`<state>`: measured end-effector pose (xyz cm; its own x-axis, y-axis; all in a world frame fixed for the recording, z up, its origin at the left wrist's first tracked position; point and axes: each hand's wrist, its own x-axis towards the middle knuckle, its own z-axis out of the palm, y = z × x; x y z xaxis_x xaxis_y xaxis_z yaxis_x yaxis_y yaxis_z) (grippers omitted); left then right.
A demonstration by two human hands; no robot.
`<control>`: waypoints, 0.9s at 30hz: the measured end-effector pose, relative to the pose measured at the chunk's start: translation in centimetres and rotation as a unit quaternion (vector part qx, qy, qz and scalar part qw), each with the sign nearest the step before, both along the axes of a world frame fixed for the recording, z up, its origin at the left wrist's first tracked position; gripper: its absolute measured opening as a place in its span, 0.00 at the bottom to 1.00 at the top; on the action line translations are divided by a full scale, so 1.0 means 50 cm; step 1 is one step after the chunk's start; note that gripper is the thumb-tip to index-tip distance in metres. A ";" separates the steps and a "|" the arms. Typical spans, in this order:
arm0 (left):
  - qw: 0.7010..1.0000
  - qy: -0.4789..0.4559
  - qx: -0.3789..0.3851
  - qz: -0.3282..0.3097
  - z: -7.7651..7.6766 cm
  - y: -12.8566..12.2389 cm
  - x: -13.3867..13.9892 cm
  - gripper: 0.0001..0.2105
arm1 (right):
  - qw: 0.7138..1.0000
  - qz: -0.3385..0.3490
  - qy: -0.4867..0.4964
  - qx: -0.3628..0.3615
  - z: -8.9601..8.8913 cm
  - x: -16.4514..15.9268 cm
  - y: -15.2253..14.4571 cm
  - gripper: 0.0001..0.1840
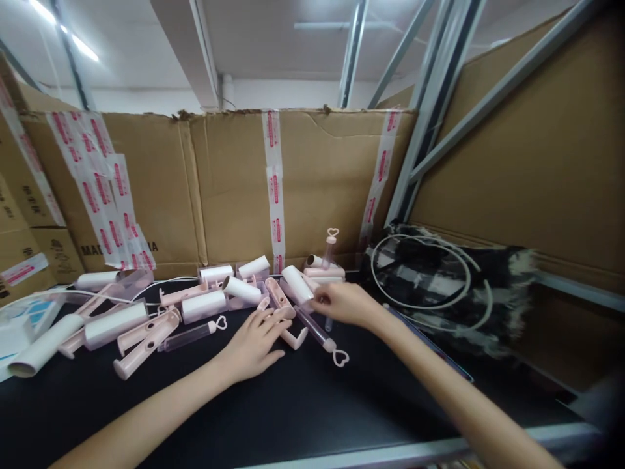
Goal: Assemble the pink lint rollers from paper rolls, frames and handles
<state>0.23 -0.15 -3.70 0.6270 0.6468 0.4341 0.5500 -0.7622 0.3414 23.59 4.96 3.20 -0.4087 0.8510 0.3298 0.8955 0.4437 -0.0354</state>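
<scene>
At the frame's centre, the left hand (pixel 252 342) lies loosely spread over pale-pink plastic handles (pixel 279 296). The right hand (pixel 344 303) curls narrowly beside a white cylindrical roll (pixel 295 284); I can't tell its grip. Left of centre, a clear plastic case (pixel 201 318) encloses another white roll (pixel 202 303).

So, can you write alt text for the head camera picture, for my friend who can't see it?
A left hand spreads over pale pink plastic parts, while a right hand curls at the end of a white roll. More rolls and parts lie jumbled across a black tabletop, before a tall cardboard wall with strips of tape.
</scene>
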 end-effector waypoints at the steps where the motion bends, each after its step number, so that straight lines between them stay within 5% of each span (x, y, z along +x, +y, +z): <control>1: 1.000 0.016 0.007 -0.016 0.008 0.010 0.010 0.16 | 1.000 0.005 -0.022 -0.017 -0.010 -0.010 -0.017 0.14; 5: 0.998 0.043 0.005 -0.055 0.032 0.012 0.010 0.06 | 0.996 -0.003 -0.067 -0.053 -0.046 -0.021 -0.043 0.12; 9: 0.982 -0.163 -0.094 0.001 0.048 -0.027 -0.035 0.09 | 0.996 -0.022 -0.072 -0.057 -0.042 0.009 -0.045 0.07; 11: 0.921 -0.340 -0.183 0.046 0.054 -0.038 -0.051 0.12 | 0.999 -0.020 -0.029 -0.020 -0.027 0.019 -0.051 0.07; 14: 0.778 -0.538 -0.311 0.088 0.058 -0.034 -0.058 0.17 | 0.990 0.065 0.122 0.009 -0.016 0.007 -0.067 0.10; 16: 0.699 -0.589 -0.394 0.092 0.055 -0.025 -0.056 0.18 | 0.969 0.147 0.199 -0.023 -0.024 -0.018 -0.083 0.14; 18: 0.655 -0.591 -0.464 0.083 0.048 -0.022 -0.050 0.19 | 0.954 0.203 0.213 -0.051 -0.042 -0.047 -0.100 0.17; 23: 0.653 -0.549 -0.515 0.086 0.029 -0.040 -0.037 0.21 | 0.960 0.247 0.124 -0.042 -0.078 -0.086 -0.132 0.19; 27: 0.734 -0.440 -0.508 0.099 0.018 -0.046 -0.040 0.24 | 0.960 0.270 0.067 0.019 -0.087 -0.085 -0.139 0.20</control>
<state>-1.76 -2.46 -2.81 0.2434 0.9574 -0.1552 -0.1588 0.1972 0.9674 19.33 -2.00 -1.14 -0.7383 0.5138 0.4370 0.5234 0.8450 -0.1092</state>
